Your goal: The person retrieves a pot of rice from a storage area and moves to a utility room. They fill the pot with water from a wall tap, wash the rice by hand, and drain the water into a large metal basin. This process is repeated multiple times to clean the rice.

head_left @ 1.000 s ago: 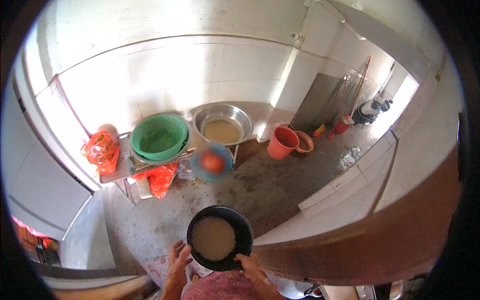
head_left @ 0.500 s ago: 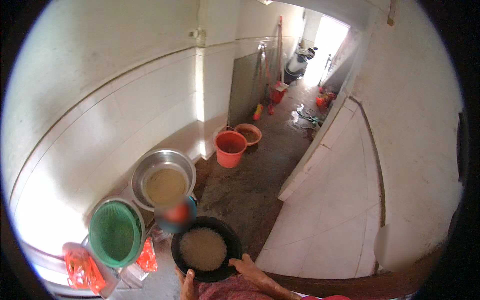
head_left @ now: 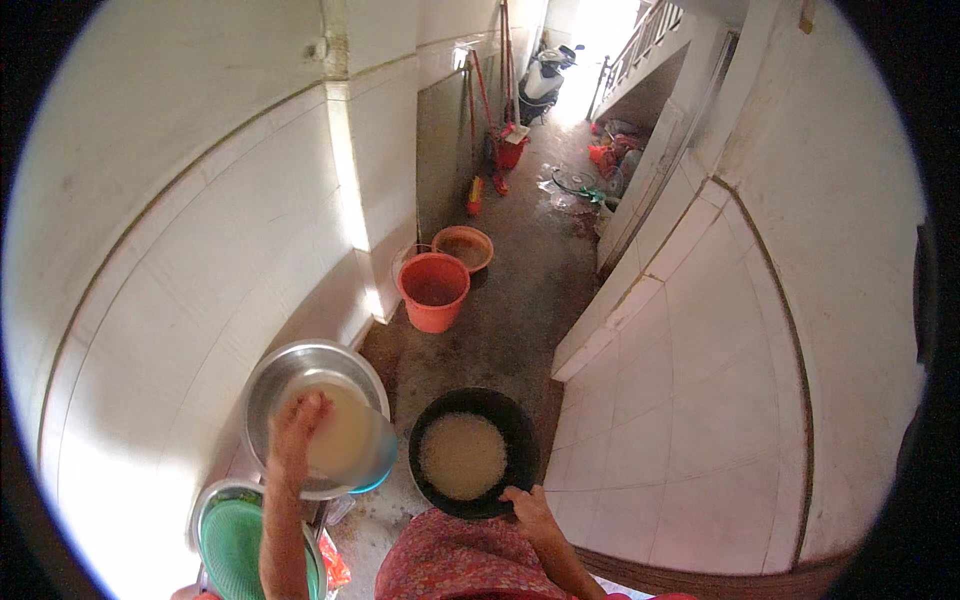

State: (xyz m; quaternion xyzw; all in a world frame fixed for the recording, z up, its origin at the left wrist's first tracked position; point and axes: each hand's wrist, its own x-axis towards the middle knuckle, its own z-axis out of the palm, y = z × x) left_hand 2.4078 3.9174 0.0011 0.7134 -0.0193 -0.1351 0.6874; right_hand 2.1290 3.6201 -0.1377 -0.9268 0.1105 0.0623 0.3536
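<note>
My right hand (head_left: pixel 528 505) grips the near right rim of a round black bowl (head_left: pixel 527 445), thumb over the edge. A layer of pale grains that look like rice (head_left: pixel 463 456) lies in its bottom. My left hand (head_left: pixel 298 415) is over a wide metal basin (head_left: pixel 262 385) to the left, its fingers smeared by motion. Pale, cloudy contents (head_left: pixel 345 425) lie in that basin. A blue-rimmed container (head_left: pixel 378 478), partly blurred, is at the basin's near right side. Closer to me, beside my left forearm, sits a green colander (head_left: pixel 232 540) in a metal basin.
Ahead on the wet floor stand a red bucket (head_left: pixel 433 300) and a shallow orange basin (head_left: pixel 465 247). Long-handled tools (head_left: pixel 472 130) lean on the left wall, with a scooter (head_left: pixel 545 80) beyond. A low tiled wall (head_left: pixel 640 410) borders the right. A red bag (head_left: pixel 333 565) lies by the colander.
My left hand has let go of the black bowl and moved left over the metal basin. The bowl, now in my right hand alone, sits farther right in view. The view has shifted.
</note>
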